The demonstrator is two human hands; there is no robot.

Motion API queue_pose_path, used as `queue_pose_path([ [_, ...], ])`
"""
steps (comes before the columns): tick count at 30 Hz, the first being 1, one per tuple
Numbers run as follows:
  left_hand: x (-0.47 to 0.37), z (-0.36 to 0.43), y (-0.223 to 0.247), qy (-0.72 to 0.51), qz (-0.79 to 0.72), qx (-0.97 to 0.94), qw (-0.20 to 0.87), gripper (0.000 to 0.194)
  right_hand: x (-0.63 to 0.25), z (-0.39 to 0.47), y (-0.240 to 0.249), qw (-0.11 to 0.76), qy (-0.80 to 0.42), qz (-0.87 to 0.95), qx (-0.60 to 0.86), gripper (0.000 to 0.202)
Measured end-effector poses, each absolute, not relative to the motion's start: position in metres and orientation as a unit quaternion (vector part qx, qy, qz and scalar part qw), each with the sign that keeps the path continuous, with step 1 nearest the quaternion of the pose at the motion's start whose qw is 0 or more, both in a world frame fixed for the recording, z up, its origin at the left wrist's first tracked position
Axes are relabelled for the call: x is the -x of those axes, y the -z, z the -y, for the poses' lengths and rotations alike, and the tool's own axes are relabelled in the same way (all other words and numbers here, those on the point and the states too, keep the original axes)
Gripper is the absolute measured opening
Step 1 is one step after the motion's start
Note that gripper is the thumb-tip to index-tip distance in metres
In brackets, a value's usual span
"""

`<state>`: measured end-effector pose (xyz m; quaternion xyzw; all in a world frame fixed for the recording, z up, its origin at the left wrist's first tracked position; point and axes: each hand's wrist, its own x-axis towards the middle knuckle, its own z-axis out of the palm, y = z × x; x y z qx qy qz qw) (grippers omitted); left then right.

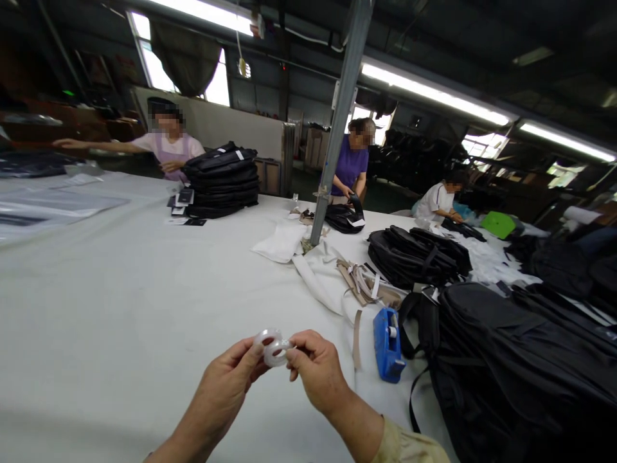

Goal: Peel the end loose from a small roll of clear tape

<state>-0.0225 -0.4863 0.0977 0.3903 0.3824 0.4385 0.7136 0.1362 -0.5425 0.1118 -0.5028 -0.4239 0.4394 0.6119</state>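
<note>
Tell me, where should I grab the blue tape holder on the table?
Grip the blue tape dispenser across its long flat sides, coming from above. It stands narrow and upright on the white table, with a black bag close on its right, so above looks clearest.

Both forearms rise from the bottom edge and meet near the middle. The left hand (226, 379) is held palm inward, its thumb and fingers pinched together at the tips. The right hand (315, 370) faces it, knuckles up, fingers curled and pinched likewise. The fingertips of both hands nearly touch. A pale sleeve covers the right forearm.
</note>
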Motion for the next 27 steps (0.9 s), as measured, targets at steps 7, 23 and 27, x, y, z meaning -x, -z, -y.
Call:
queue_pose_path([
  [7, 0.020, 0.480, -0.078, -0.414, -0.349, -0.435, 0.720, 0.041, -0.133, 0.545, -0.108, 0.633, -0.379, 0.431, 0.519, 0.010],
  [23, 0.024, 0.489, -0.085, -0.432, -0.319, -0.426, 0.728, 0.044, -0.132, 0.543, -0.108, 0.613, -0.285, 0.500, 0.541, 0.007],
  [27, 0.024, 0.490, -0.086, -0.434, -0.359, -0.481, 0.672, 0.048, -0.132, 0.546, -0.107, 0.604, -0.263, 0.512, 0.551, 0.007],
])
